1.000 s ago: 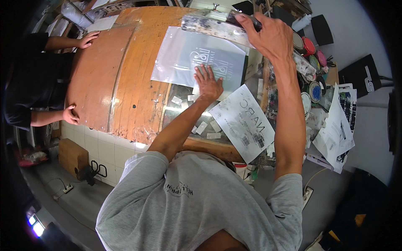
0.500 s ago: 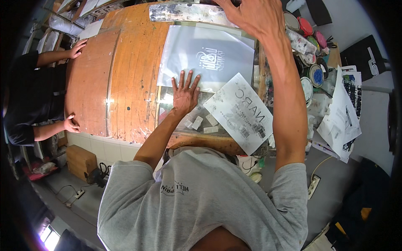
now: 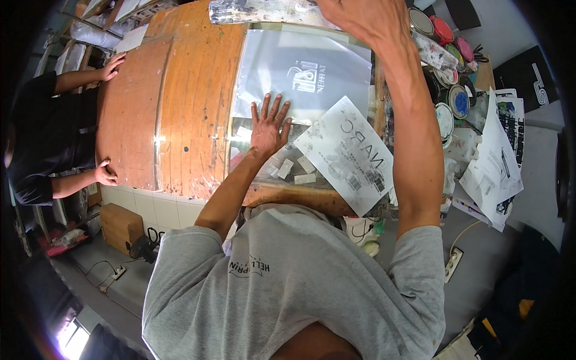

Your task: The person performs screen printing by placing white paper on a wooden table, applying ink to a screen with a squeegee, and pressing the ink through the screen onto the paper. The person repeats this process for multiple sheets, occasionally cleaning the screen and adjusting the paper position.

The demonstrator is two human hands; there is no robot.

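We press our left hand, fingers spread flat and holding nothing, on the near edge of the grey translucent film sheet lying on the worn wooden tabletop. Our right hand reaches past the film's far edge; whether it clasps anything we cannot tell. A printed paper sheet lies just right of the left hand.

**Setting: print workshop**

Paint-stained wooden tabletop with a glass panel set in it. Open ink tins in several colours crowd the right edge. Printed paper sheets and a clear film bearing a design lie about. Tiled base, cables and a power strip on the floor.
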